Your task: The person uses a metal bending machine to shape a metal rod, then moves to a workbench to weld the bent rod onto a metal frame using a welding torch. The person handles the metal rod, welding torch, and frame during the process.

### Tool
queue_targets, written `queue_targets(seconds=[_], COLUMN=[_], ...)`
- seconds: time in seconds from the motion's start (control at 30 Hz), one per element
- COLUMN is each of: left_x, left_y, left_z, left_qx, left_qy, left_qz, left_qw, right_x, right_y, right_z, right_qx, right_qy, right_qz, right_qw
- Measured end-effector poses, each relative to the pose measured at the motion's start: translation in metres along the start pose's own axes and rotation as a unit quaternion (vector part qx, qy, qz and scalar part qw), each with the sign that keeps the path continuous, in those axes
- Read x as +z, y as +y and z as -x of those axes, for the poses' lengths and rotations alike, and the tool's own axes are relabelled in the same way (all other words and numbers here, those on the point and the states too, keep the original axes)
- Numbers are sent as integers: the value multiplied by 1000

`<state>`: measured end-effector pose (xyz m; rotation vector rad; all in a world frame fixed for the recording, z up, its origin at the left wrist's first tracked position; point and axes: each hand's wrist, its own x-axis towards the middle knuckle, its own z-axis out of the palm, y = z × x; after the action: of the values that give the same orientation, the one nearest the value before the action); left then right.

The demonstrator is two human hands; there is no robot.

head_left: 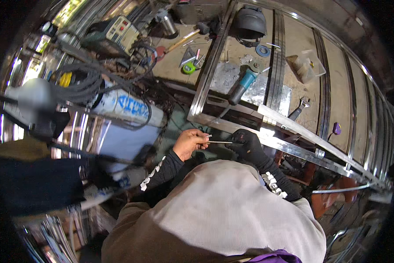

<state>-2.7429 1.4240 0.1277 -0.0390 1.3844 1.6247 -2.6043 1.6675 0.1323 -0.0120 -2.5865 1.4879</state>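
- The pale, finely ribbed shirt (232, 197) is seen nearest.
- Just beyond it, a thin, straight rod (221, 142) is held nearly level between the two hands.
- Its left end is pinched by the bare fingers of the left hand (193, 142); its right end is clasped by the dark-gloved right hand (247, 147).
- Open room is left between the left hand and the rounded grey cylinder (127, 108); the right hand is set close to the frame's edge.
- The frame (293, 148) is formed of shiny, square-edged metal bars.
- Farther off, a teal-and-black grinder (243, 86) and a domed black helmet (250, 22) are seen.
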Motion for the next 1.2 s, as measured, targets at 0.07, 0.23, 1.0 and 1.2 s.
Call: queue_targets(seconds=[0.07,0.23,1.0,1.2], left_x=[-22,-46,-96,-102], left_y=[30,93,187,178], left_z=[-20,-77,-287,-307], left_qx=[-7,-22,333,353], left_qy=[-29,-48,-531,-580], left_qz=[-56,-164,-558,-566], left_qw=[998,985,544,468], right_x=[12,29,182,216], right_y=[-8,-25,-2,-8], right_z=[-24,-81,-173,-191], right_qx=[-115,-61,253,316], right_qy=[22,38,322,369], right_qz=[151,188,202,247], right_qw=[982,980,890,838])
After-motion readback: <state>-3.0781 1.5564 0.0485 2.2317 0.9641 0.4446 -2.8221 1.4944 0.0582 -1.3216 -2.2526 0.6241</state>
